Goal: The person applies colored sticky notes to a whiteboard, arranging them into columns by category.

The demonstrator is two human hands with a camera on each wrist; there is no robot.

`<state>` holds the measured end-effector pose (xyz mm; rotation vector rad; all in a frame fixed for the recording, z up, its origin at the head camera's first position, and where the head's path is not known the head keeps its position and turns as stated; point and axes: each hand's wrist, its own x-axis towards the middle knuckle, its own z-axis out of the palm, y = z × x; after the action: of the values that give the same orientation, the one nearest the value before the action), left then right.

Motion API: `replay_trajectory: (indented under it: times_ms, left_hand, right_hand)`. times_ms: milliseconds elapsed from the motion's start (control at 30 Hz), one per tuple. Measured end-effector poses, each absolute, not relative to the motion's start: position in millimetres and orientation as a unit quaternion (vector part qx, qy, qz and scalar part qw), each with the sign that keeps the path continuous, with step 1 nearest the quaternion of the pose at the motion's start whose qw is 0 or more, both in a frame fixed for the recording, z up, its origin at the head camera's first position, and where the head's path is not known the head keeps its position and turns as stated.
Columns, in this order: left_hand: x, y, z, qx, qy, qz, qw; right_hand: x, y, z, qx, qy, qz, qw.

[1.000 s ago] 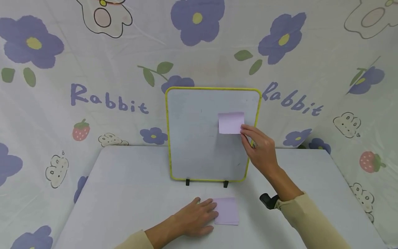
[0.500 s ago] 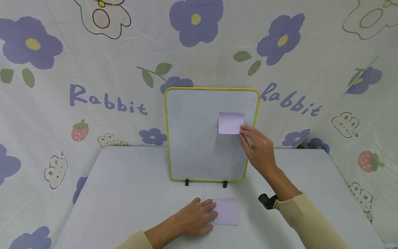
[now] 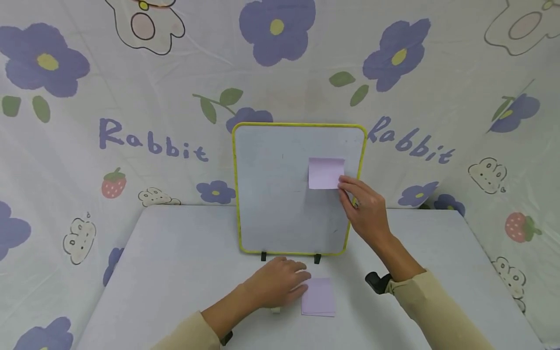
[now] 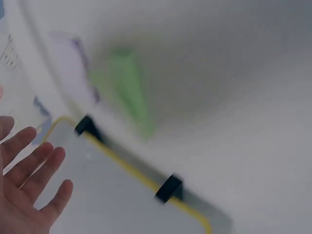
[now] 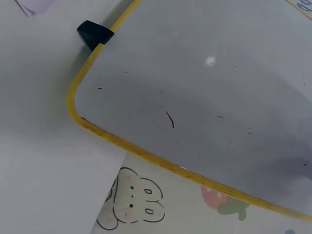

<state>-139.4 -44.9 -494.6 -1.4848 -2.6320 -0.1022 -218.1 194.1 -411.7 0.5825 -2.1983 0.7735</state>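
Note:
A whiteboard (image 3: 271,194) with a yellow frame stands on the table. A light purple sticky note (image 3: 325,173) is at its upper right, and my right hand (image 3: 367,211) pinches the note's lower right corner. In the right wrist view the whiteboard (image 5: 195,87) shows, but the hand does not. My left hand (image 3: 277,283) is over the table, its fingers loosely spread near a purple sticky note pad (image 3: 318,297). In the left wrist view the left hand (image 4: 31,180) holds nothing. Below it lies a blurred green paper-like piece (image 4: 129,92), mostly hidden in the head view.
Two black feet (image 3: 317,258) support the whiteboard's lower edge on the white table (image 3: 183,272). Behind hangs a cloth (image 3: 302,92) printed with flowers and rabbits. A black wrist device (image 3: 377,283) sticks out at the right cuff.
My left hand has lifted off the table and moved slightly up and away from the purple pad's left edge, uncovering more of it. The right hand still pinches the note at the whiteboard.

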Motion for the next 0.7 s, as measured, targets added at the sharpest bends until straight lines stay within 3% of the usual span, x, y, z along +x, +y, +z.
replay_trajectory:
  times_ms: [367, 533, 700]
  left_hand:
    - [-185.4, -45.1, -433.1, -0.403, -0.853, -0.168, 0.286]
    - [-200.7, -44.7, -417.8, -0.369, -0.853, -0.176, 0.326]
    - [-215.2, -42.1, -408.5, -0.359, -0.863, -0.15, 0.322]
  right_hand:
    - [-217.4, 196.5, -414.3, 0.225, -0.86, 0.293, 0.352]
    - [-218.6, 196.6, -414.1, 0.232, -0.857, 0.293, 0.354]
    - [-220.2, 196.0, -413.6, 0.237, -0.856, 0.293, 0.354]
